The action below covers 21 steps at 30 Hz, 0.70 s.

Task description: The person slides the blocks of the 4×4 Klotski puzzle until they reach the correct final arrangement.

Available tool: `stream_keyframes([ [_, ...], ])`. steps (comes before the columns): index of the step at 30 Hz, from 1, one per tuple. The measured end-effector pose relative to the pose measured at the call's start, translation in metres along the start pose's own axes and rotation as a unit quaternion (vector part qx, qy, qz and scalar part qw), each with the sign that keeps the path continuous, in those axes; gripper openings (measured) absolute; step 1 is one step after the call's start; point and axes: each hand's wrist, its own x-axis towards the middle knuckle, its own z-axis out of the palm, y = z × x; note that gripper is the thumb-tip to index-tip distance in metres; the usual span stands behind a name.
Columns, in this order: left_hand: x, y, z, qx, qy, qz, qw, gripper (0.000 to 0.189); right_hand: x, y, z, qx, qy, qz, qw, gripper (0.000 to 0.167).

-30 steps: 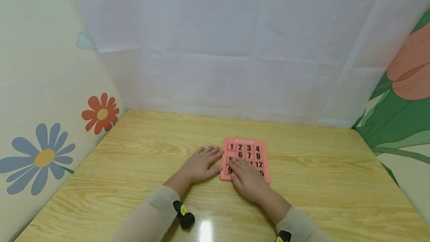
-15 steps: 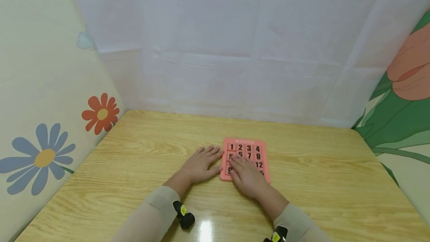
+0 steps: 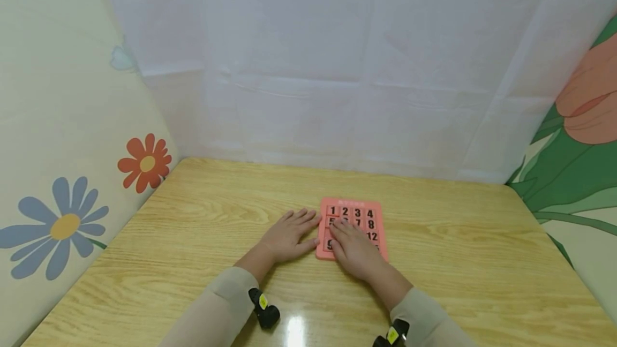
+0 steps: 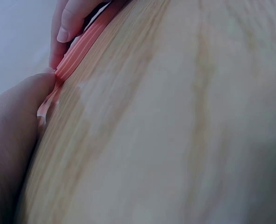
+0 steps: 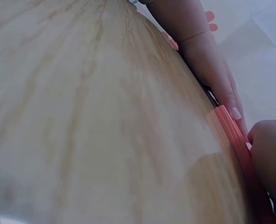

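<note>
A pink number slide puzzle (image 3: pixel 383 234) lies flat on the wooden table in the head view. My left hand (image 3: pixel 286 237) rests on the table with its fingers spread, thumb and fingertips at the puzzle's left edge. Over the puzzle's lower middle lies my right hand (image 3: pixel 358 253), fingers stretched out and fingertips on the tiles around 5 and 6. It hides several tiles. In the right wrist view the puzzle's pink side (image 5: pixel 236 137) shows between both hands. The left wrist view has my left thumb (image 4: pixel 32 91) against that rim.
The wooden table (image 3: pixel 472 245) spreads out around the puzzle. A white cloth (image 3: pixel 308 68) hangs behind it. Flower-printed panels stand on the left (image 3: pixel 62 122) and right (image 3: pixel 578 175). Black wrist cameras sit on the left cuff (image 3: pixel 264 309) and right cuff (image 3: pixel 392 333).
The 5 tile has slid up from the third row into the second, below the 1. My right hand has moved slightly up and forward with it. My left hand has stayed in place.
</note>
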Motion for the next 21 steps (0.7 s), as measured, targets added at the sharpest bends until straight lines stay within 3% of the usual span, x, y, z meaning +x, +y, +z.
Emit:
stream_keyframes([
  [21, 0.0006, -0.0008, 0.0013, 0.0, 0.002, 0.0, 1.0, 0.065, 0.0001, 0.0005, -0.0019, 0.012, 0.01, -0.005, 0.9999, 0.047],
])
